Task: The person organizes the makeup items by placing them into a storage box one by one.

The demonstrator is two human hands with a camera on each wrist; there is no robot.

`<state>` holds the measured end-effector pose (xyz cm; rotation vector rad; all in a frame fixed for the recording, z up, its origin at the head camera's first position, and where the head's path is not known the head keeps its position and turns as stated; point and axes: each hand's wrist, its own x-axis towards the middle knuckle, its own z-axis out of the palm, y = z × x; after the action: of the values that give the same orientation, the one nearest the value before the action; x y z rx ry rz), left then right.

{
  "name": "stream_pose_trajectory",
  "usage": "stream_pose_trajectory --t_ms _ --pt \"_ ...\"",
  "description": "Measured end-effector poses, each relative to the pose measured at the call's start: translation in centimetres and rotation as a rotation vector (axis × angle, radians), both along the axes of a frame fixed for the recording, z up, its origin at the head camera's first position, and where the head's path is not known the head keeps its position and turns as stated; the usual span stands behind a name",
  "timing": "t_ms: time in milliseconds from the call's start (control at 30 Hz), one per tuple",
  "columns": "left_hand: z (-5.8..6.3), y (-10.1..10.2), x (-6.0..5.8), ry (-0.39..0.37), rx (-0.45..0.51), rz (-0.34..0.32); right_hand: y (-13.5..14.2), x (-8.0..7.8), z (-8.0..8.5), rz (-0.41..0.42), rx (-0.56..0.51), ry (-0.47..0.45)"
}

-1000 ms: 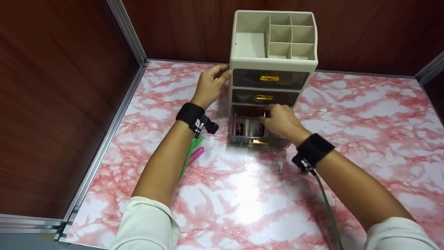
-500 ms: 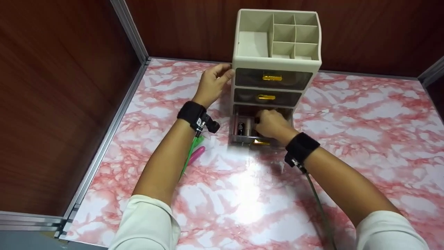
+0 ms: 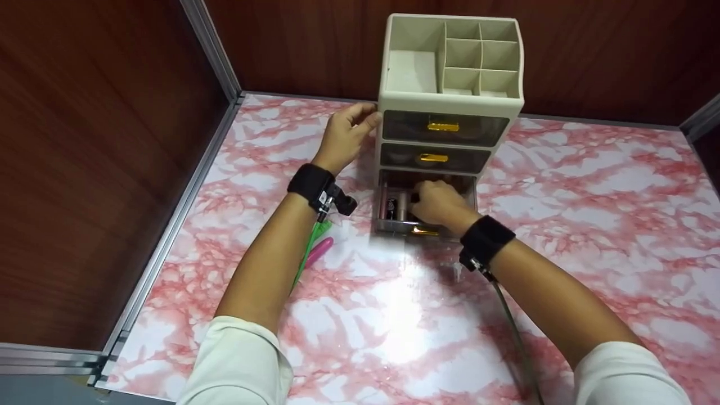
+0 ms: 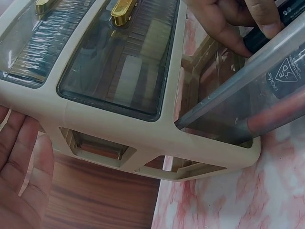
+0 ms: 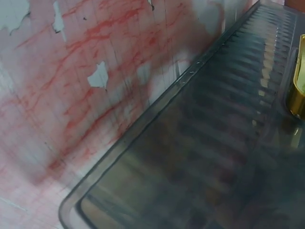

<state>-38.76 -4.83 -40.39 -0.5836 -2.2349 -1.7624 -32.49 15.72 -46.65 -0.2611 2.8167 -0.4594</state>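
A cream cosmetics organizer stands by the back wall, its bottom clear drawer pulled out. My left hand touches the organizer's left side, with fingers extended beside the frame in the left wrist view. Inside the drawer, my right hand pinches a black cosmetic tube, mostly covered by the hand in the head view. Left of it in the drawer lie a beige tube, a black tube with white print and a pinkish tube. Only the drawer front fills the right wrist view.
Two upper drawers with gold handles are closed. A pink object and a green one lie by the left forearm on the marbled table. Brown panels border the left and back. Cables trail from both wrists.
My right hand has moved left and deeper into the drawer with the black tube, which was upright and more visible before. My left hand stays against the organizer.
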Motion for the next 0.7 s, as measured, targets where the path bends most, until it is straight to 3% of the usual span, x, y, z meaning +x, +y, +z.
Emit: stream_pose_trajectory --t_ms 333,700 --pt "0.21 0.24 0.1 0.027 -0.009 -0.006 0.3 0.15 0.38 0.074 -0.013 0.039" --pt "-0.1 0.13 0.06 -0.02 0.008 0.005 -0.01 0.33 0.23 0.104 -0.007 0.041"
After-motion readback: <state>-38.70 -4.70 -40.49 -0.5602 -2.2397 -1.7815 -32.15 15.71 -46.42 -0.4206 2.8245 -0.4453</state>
